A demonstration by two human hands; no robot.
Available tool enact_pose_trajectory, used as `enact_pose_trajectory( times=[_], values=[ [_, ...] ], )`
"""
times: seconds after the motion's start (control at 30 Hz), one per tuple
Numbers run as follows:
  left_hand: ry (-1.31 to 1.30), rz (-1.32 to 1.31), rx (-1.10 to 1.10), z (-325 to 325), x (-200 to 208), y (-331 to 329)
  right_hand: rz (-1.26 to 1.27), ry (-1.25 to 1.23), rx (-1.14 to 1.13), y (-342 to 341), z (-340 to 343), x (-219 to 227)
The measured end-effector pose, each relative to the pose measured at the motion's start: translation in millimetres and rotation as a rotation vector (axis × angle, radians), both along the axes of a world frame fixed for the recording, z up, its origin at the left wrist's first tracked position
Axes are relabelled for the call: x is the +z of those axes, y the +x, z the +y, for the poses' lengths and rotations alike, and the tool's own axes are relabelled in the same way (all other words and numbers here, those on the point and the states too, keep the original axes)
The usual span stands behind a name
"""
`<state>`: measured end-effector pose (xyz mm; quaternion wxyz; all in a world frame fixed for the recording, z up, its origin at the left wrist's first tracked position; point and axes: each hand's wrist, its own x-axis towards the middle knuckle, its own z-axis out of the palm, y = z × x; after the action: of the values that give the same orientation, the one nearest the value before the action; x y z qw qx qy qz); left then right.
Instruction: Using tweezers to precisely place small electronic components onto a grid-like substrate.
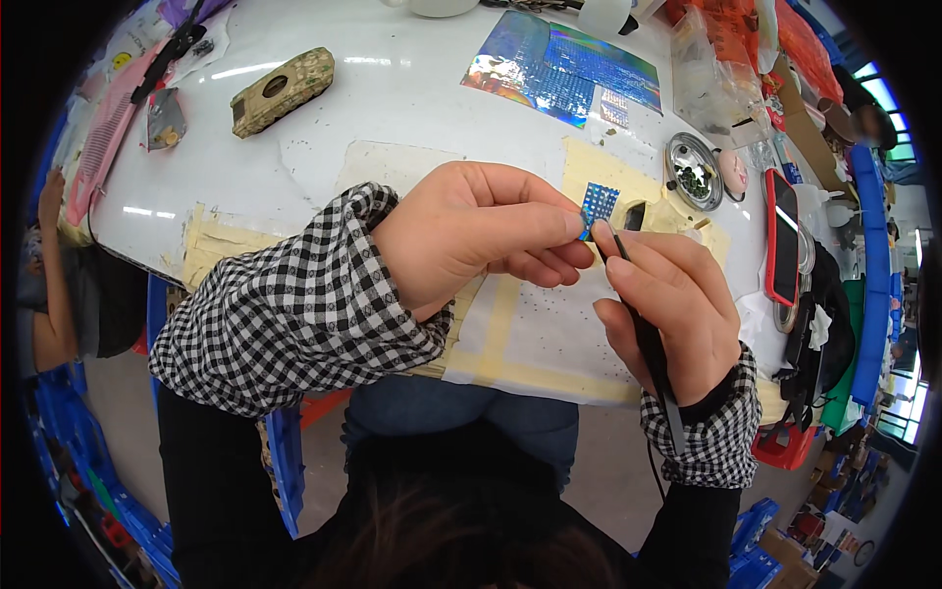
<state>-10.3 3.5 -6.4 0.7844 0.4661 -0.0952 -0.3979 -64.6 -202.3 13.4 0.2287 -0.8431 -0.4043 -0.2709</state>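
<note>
Head view: fingers of the left hand (481, 226) pinch a sheet (601, 199) over the counter (392, 108), two o'clock from centre; those of the right hand (677, 290) grip tweezers (650, 344), tip beside the sheet; phone (783, 240) at three.

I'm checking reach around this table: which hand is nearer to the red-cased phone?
Right. The right hand, holding the slim black tool, is just left of the phone; the left hand, pinching the small blue sheet, is farther left.
</note>
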Motion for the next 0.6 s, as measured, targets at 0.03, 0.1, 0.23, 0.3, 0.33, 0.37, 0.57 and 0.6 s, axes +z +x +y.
enact_pose_trajectory(
  times=[0.03,0.1,0.23,0.3,0.33,0.37,0.57,0.6],
  values=[
    [-0.005,0.001,0.0,-1,0,0,-0.04,-0.035,-0.01,0,1,0],
    [-0.011,0.001,0.008,-1,0,0,-0.116,-0.098,-0.023,0,2,0],
    [0.007,0.004,0.018,0,0,-1,-0.182,-0.193,-0.063,-1,5,2],
    [0.004,0.002,0.013,-1,1,-1,-0.211,-0.258,-0.087,-3,5,6],
    [0.007,0.007,0.013,-2,1,0,-0.223,-0.283,-0.097,-5,5,8],
    [0.014,0.011,0.018,-1,1,-1,-0.236,-0.304,-0.102,-6,6,9],
    [0.013,0.014,0.025,0,1,-1,-0.273,-0.329,-0.124,-9,6,10],
    [0.011,0.015,0.022,-1,0,-1,-0.276,-0.332,-0.125,-9,5,9]
  ],
)
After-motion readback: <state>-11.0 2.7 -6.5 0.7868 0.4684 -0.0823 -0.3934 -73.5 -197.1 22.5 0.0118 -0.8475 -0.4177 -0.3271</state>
